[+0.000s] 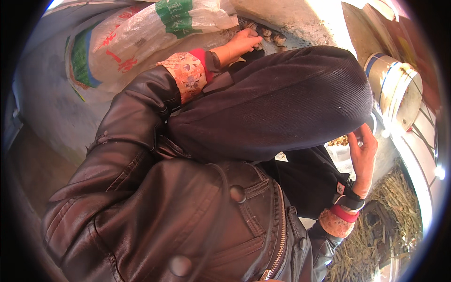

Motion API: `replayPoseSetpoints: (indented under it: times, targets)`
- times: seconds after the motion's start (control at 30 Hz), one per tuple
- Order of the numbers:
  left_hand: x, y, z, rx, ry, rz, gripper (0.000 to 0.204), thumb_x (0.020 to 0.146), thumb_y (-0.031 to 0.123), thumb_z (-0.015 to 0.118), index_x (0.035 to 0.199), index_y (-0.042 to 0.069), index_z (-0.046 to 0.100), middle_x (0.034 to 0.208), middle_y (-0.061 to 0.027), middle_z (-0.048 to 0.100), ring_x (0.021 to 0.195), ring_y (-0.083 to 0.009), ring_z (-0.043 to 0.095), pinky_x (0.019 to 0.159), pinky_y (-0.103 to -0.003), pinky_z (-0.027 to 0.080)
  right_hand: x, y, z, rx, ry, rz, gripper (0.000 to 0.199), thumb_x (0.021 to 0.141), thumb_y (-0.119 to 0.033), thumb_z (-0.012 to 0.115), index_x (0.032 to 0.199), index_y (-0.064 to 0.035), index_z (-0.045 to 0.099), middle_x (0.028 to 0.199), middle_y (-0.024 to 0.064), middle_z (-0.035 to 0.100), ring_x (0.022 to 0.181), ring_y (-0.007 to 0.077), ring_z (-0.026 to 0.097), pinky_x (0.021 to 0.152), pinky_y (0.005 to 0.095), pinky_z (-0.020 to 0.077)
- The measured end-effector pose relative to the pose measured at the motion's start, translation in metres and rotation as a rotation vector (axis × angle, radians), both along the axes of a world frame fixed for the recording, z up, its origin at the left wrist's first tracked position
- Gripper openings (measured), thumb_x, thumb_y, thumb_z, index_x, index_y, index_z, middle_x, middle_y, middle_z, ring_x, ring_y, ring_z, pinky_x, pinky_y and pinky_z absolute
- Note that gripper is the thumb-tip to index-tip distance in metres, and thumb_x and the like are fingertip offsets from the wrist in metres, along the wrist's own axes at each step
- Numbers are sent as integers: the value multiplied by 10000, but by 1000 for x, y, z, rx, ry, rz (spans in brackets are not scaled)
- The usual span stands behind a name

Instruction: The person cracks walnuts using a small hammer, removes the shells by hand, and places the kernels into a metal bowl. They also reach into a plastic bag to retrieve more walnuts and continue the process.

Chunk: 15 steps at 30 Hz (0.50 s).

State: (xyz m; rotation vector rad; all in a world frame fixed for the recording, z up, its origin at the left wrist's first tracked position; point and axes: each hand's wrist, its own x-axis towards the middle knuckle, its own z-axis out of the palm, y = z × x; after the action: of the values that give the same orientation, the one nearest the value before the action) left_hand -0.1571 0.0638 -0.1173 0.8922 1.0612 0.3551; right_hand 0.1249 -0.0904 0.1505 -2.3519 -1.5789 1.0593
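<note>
My left hand reaches past my raised knee to several small round brown lumps lying by the wall. Its fingers curl down over one of them; I cannot tell from here whether these are bulbs or nuts. On the other side of the knee, my right hand is bent, thumb and fingers drawn together. Its fingertips are partly hidden behind the dark trouser leg, so what they hold does not show. Beside that hand, a pale container with yellow-brown pieces in it shows in part.
A white woven sack with green and red print lies at the upper left. At the right a white bucket with a blue band stands by the wall. Dry straw covers the ground at the lower right.
</note>
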Motion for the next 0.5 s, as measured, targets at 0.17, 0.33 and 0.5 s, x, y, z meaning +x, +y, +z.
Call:
replayPoseSetpoints:
  times: [0.17,0.33,0.5]
  targets:
    - [-49,7,5,267,300,-26,357,882,273,560,1163,53,551,1011,-87,617,864,-193,584,776,-306,468,10,-9,-3,39,-26,30,256,812,4,610,1068,-4,602,878,74,627,728,132,581,660,264,477]
    - [-66,4,25,1041,643,-129,271,852,193,567,1081,49,590,884,-125,634,803,-304,617,750,-352,496,18,-16,-4,47,-18,69,269,810,15,605,1078,-7,595,900,78,625,730,137,584,645,262,483]
    - [-19,7,72,1263,232,-404,228,807,123,632,1026,69,604,1030,-119,622,859,-301,602,736,-372,495,19,-17,-3,31,-6,35,273,803,22,602,1074,-5,593,886,90,622,712,141,578,648,267,476]
